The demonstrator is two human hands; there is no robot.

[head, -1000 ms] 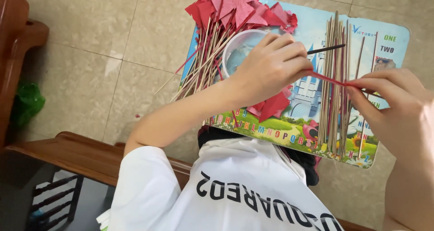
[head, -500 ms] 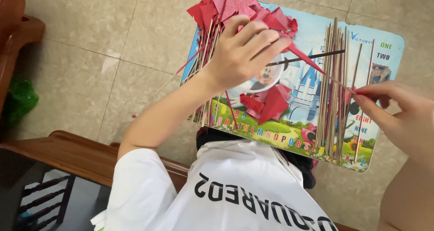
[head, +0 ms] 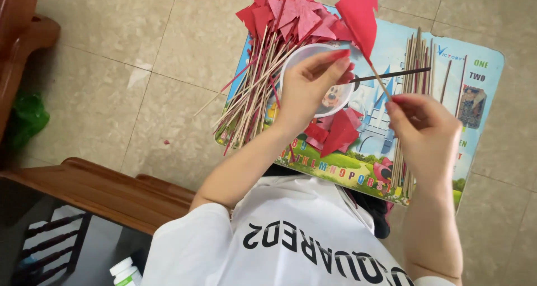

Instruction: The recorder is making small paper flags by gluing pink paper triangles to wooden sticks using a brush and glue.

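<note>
red paper flag [head: 358,17] on stick, pinched in right hand [head: 425,132] fingers; left hand [head: 313,90] loosely curled, empty.

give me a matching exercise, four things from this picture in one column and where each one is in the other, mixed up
Things:
1. red paper flag
2. white round lid
3. heap of finished flags
4. plain wooden sticks

Places:
A. piled at the board's far left corner
B. under the left hand
C. lying in a row on the board's right part
D. on a stick pinched in the right hand fingers

Pairs: 1-D, 2-B, 3-A, 4-C
</note>
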